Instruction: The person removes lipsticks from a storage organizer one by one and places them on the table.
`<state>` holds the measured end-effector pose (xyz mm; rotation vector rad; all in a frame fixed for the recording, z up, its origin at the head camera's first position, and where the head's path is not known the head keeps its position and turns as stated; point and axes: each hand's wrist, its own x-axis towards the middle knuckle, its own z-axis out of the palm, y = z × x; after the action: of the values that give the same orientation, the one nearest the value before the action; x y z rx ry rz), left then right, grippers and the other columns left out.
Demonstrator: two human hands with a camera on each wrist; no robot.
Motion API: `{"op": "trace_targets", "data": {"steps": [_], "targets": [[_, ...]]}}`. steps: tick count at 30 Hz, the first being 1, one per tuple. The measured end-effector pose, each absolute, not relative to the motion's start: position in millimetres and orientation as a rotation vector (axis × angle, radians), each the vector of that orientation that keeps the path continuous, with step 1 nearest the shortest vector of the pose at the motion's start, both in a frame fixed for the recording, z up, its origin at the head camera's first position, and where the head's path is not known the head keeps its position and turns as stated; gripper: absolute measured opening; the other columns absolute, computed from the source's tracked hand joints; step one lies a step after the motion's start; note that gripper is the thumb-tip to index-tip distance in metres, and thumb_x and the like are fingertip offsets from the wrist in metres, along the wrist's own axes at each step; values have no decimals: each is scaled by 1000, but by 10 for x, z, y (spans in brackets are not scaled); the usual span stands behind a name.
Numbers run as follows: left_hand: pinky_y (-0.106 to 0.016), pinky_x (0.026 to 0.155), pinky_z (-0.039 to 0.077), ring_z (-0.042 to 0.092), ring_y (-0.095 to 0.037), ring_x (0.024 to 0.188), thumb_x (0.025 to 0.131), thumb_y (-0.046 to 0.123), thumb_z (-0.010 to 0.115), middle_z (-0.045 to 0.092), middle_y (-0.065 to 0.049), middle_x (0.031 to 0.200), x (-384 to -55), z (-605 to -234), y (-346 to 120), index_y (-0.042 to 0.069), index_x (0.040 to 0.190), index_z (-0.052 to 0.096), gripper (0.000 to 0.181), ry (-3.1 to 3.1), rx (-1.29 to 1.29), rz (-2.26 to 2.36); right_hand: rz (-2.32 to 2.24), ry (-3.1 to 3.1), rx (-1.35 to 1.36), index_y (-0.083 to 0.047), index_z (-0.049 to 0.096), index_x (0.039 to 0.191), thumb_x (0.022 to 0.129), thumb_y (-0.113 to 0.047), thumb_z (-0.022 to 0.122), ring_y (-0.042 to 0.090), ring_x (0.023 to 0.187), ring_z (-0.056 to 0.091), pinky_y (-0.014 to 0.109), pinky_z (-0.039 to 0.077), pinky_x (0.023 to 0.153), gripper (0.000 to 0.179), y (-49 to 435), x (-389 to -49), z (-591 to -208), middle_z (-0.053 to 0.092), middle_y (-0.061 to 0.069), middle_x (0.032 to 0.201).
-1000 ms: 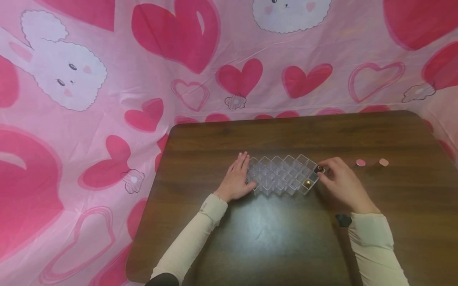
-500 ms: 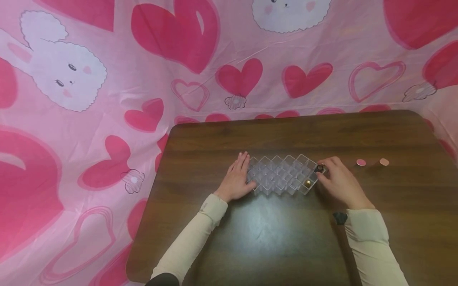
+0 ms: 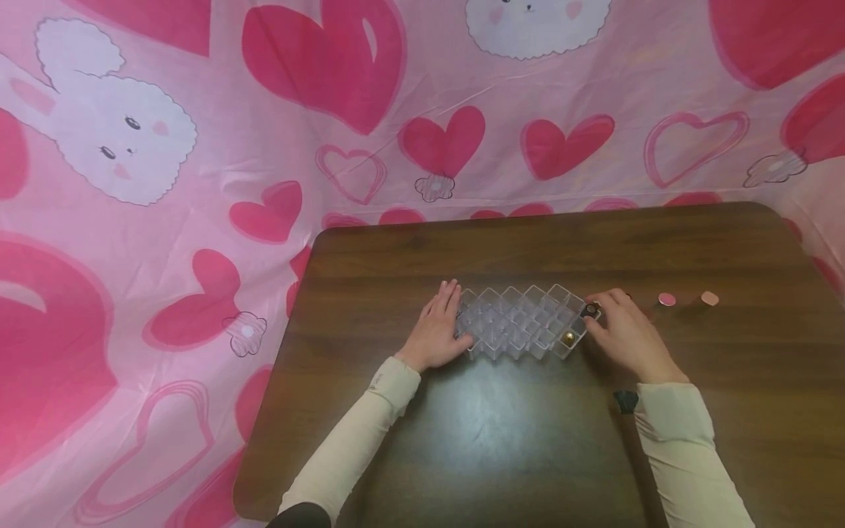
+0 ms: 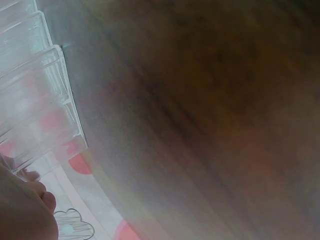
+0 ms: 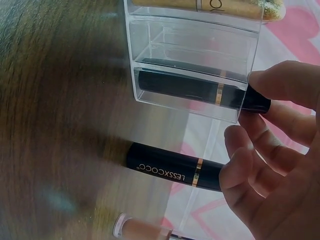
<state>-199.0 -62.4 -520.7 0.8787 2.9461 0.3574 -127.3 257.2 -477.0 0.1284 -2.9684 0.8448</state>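
A clear plastic organizer (image 3: 505, 323) with diamond-shaped compartments stands on the table. My left hand (image 3: 432, 334) rests against its left end, fingers straight. At the right end, thumb and fingers of my right hand (image 3: 630, 337) pinch the top of a black lipstick tube (image 5: 200, 90) with a gold band. In the right wrist view, that tube sits inside a corner compartment, its top sticking out past the rim. A gold tube (image 3: 568, 338) occupies another compartment close by. Beside the organizer stands a second black lipstick tube (image 5: 172, 165) with lettering, partly covered by my fingers.
Two small tubes stand on the table (image 3: 515, 455) to the right of my right hand: one with a pink top (image 3: 667, 300), one with a peach top (image 3: 709, 298). A pink curtain (image 3: 356, 176) with hearts hangs behind and left of the table.
My right hand and forearm have shifted slightly left, the fingers staying at the black lipstick tube. A dark bit now shows behind the right hand. My left hand and the organizer have not moved.
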Motion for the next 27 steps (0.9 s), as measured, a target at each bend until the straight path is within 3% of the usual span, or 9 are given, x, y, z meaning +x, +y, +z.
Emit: {"op": "trace_targets", "data": {"steps": [27], "targets": [[-38, 111, 17, -2, -17, 140, 77, 49, 47, 0, -1, 152, -1976, -5169, -612, 10, 145, 6, 89, 2948, 864, 353, 810, -2924, 157, 1, 55, 109, 82, -13, 59, 35, 94, 49, 55, 40, 75, 30, 2581, -1279, -4780, 50, 20, 106]]}}
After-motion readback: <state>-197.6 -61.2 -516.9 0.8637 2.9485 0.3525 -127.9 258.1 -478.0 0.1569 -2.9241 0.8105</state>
